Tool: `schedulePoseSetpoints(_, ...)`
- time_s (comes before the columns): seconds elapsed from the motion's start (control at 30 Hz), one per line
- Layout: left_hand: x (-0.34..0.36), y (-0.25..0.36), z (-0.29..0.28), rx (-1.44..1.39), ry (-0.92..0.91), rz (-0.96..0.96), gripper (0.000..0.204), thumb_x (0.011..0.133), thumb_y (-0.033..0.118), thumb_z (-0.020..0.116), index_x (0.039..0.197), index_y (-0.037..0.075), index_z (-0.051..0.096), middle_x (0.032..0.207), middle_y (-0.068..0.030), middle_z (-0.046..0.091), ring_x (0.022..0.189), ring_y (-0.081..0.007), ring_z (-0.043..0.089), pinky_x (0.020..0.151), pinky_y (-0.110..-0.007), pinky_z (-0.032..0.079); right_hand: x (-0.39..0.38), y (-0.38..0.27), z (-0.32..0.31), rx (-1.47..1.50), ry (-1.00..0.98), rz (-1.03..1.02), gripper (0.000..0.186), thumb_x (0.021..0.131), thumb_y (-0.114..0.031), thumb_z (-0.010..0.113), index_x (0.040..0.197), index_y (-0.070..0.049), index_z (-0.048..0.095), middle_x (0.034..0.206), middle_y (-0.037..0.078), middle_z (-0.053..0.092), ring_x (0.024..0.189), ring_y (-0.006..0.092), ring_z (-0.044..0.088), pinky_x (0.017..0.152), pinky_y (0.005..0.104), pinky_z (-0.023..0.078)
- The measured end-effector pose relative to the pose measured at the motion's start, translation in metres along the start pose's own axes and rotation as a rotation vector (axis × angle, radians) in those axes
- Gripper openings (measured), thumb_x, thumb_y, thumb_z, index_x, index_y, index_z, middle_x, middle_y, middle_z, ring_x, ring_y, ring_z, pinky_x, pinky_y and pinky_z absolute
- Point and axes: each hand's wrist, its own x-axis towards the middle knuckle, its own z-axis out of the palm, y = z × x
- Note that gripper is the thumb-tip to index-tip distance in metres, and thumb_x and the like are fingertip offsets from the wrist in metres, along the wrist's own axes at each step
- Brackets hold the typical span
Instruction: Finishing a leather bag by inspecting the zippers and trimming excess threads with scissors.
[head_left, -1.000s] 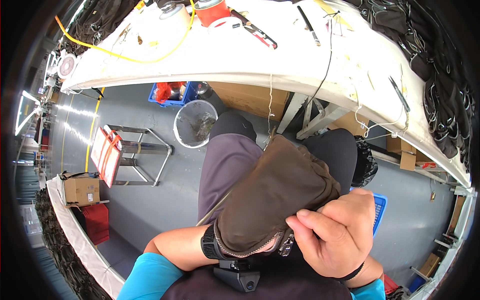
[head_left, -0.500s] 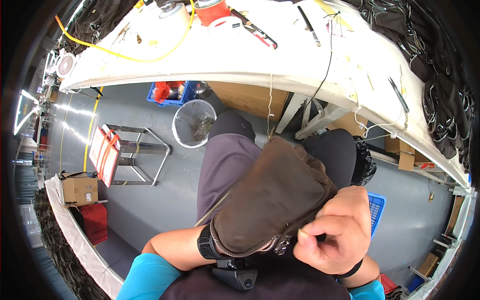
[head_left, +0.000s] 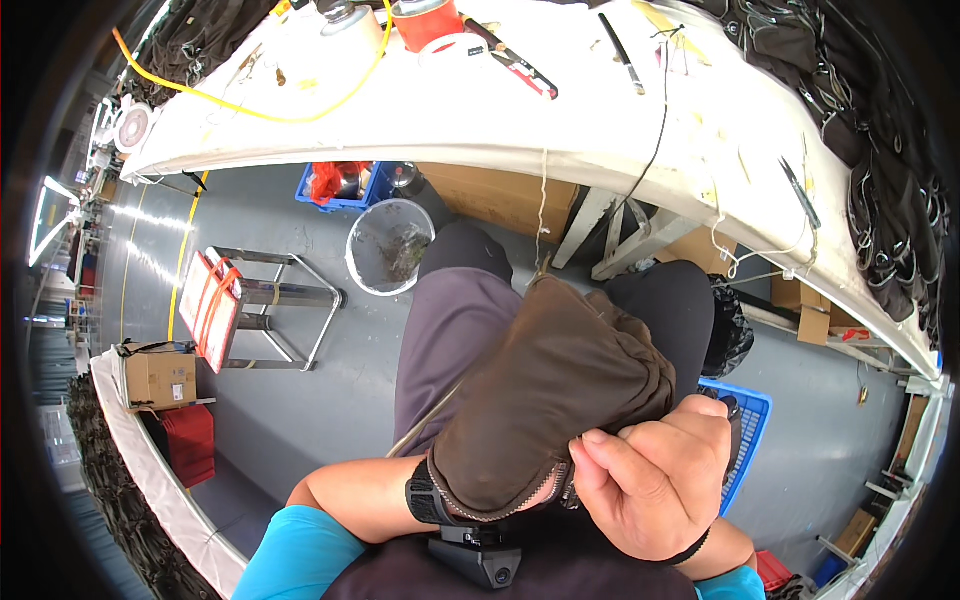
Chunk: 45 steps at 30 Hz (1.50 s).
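Observation:
A dark brown pouch [head_left: 545, 400] with a metal zipper along its near edge lies over my lap. My left forearm, with a black wrist strap [head_left: 425, 490], runs in at the pouch's near left end. A sliver of skin, seemingly of my left hand [head_left: 544, 489], shows at the unzipped opening; its fingers are hidden. At the pouch's right near edge, by the zipper's end, my right hand [head_left: 655, 480] is closed in a pinch. What lies between its thumb and finger is too small to make out.
A white-covered table [head_left: 480, 130] spans the front, bearing a red can [head_left: 425, 25], a black-handled tool [head_left: 620, 50] and tweezers [head_left: 798, 190]. Dark garments or bags [head_left: 890, 200] are piled at right. On the floor stand a bin [head_left: 390, 248], a stool [head_left: 270, 310] and a blue basket [head_left: 755, 440].
My right hand has moved slightly down and left, its pinch now at the pouch's zipper edge. The pouch has shifted and creased at its right side, showing more of the blue basket.

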Motion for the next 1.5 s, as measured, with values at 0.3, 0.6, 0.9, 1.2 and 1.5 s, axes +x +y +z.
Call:
schedulePoseSetpoints(0.3,0.011,0.005,-0.008,0.205,-0.152,0.021,0.056,0.092,0.014,0.057,0.143,0.002,0.038,0.149,-0.0128,0.038,0.140,-0.0254,0.032,0.117,-0.036,0.017,0.004,-0.002,0.003,-0.013,-0.011,0.037,0.030,0.054,-0.002,0.074,0.083,-0.004,0.068,0.085,0.004,0.055,0.070,0.0204,0.049,0.060,0.0348,0.038)
schedulePoseSetpoints(0.6,0.007,0.012,-0.006,0.264,-0.062,0.170,0.050,0.092,0.018,0.057,0.138,0.003,0.046,0.142,-0.0139,0.045,0.134,-0.0299,0.039,0.115,-0.040,0.022,0.005,-0.001,0.007,-0.049,0.017,0.052,0.021,0.055,-0.003,0.070,0.075,-0.006,0.062,0.084,0.005,0.054,0.068,0.0212,0.049,0.059,0.0344,0.038)
schedulePoseSetpoints(0.9,0.013,0.016,-0.005,0.250,-0.019,0.197,0.046,0.086,0.011,0.060,0.131,0.005,0.054,0.130,-0.0135,0.056,0.122,-0.0299,0.051,0.107,-0.040,0.035,0.002,0.001,0.006,0.004,0.048,0.048,0.023,0.055,-0.001,0.069,0.076,-0.006,0.062,0.086,0.006,0.054,0.069,0.0218,0.048,0.059,0.0337,0.039)
schedulePoseSetpoints(1.2,0.017,0.001,-0.001,0.242,-0.079,0.142,0.049,0.087,0.011,0.061,0.135,0.005,0.050,0.137,-0.0134,0.051,0.128,-0.0274,0.047,0.111,-0.038,0.031,-0.004,0.013,-0.008,-0.076,0.050,0.095,0.039,0.074,-0.024,0.074,0.106,-0.007,0.060,0.099,0.011,0.054,0.085,0.0254,0.051,0.071,0.0396,0.043)
schedulePoseSetpoints(1.5,0.019,0.006,0.000,0.011,-0.043,0.156,0.047,0.095,0.007,0.055,0.140,0.003,0.043,0.143,-0.0110,0.045,0.136,-0.0228,0.039,0.112,-0.034,0.029,-0.019,0.032,0.008,0.394,-0.031,0.447,0.050,0.088,-0.033,0.067,0.115,0.007,0.053,0.098,0.017,0.058,0.085,0.0283,0.055,0.078,0.0352,0.045)
